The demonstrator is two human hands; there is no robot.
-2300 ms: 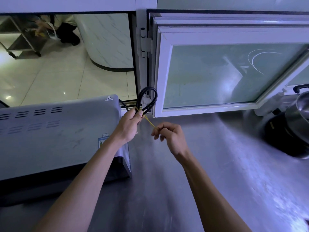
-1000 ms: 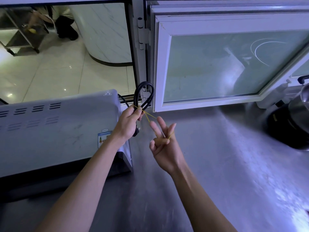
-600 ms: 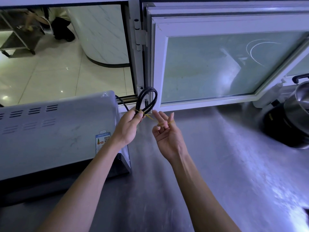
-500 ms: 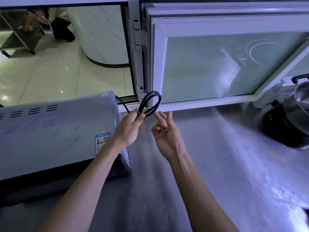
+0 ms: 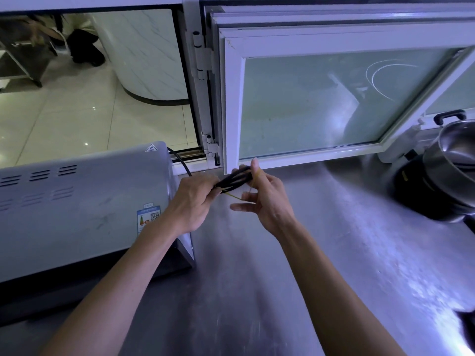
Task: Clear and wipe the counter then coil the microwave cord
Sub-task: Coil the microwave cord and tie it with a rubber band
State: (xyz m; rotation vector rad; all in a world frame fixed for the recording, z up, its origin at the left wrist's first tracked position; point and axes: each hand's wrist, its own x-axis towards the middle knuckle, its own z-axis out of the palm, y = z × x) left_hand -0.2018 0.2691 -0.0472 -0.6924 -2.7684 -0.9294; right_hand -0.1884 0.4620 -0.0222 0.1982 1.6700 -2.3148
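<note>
Both hands are busy: left hand grips the cord, right hand seemingly hooks the band, stretched toward 9 o'clock, which could snap off.

Both hands meet ahead, left hand fisted, right hand fingers spread.

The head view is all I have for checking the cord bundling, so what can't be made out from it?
- Cord: its plug is not visible, and the left hand hides part of the bundle.
- Rubber band: too thin to count its wraps; partly behind the right hand.
- Microwave: cut by the left edge; label print too small.
- Pot: cut by the right edge.
</note>
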